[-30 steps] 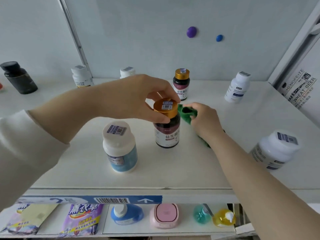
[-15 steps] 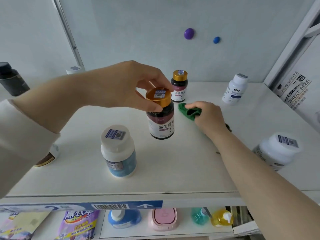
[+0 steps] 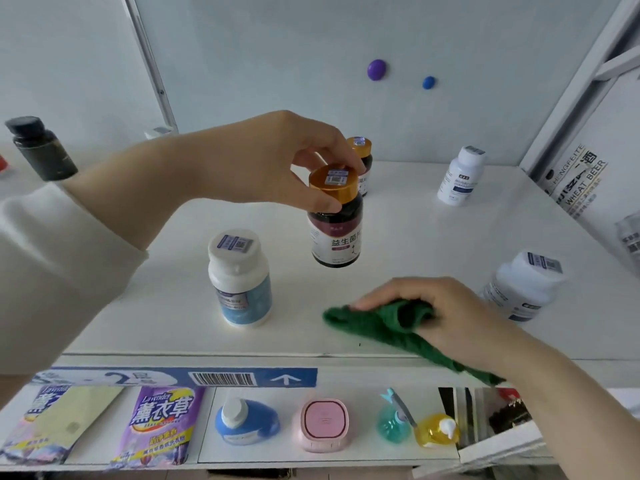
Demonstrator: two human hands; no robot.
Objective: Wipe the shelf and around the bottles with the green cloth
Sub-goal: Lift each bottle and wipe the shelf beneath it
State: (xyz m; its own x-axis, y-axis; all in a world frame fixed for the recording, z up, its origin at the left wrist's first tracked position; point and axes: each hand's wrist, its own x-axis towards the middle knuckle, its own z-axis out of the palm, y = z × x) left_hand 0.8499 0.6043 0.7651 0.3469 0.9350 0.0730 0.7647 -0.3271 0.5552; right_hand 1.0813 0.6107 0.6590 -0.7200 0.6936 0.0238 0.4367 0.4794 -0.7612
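My left hand (image 3: 277, 161) grips the gold cap of a dark bottle (image 3: 335, 223) and holds it lifted above the white shelf (image 3: 398, 230). My right hand (image 3: 446, 313) holds the green cloth (image 3: 377, 327) bunched in its fingers and presses it on the shelf near the front edge, below and right of the lifted bottle. A white bottle with a blue label (image 3: 239, 282) stands left of the cloth. Another gold-capped dark bottle (image 3: 362, 161) stands at the back, partly hidden by my left hand.
White bottles stand at the back right (image 3: 460, 176) and the right front (image 3: 523, 285). A black bottle (image 3: 41, 148) sits far left. A lower shelf holds a lavender pouch (image 3: 157, 427), a blue bottle (image 3: 244, 422), a pink case (image 3: 323, 422) and small soap bottles (image 3: 436, 429).
My left hand has raised the gold-capped bottle off the shelf. My right hand has dragged the green cloth from behind that bottle toward the front edge.
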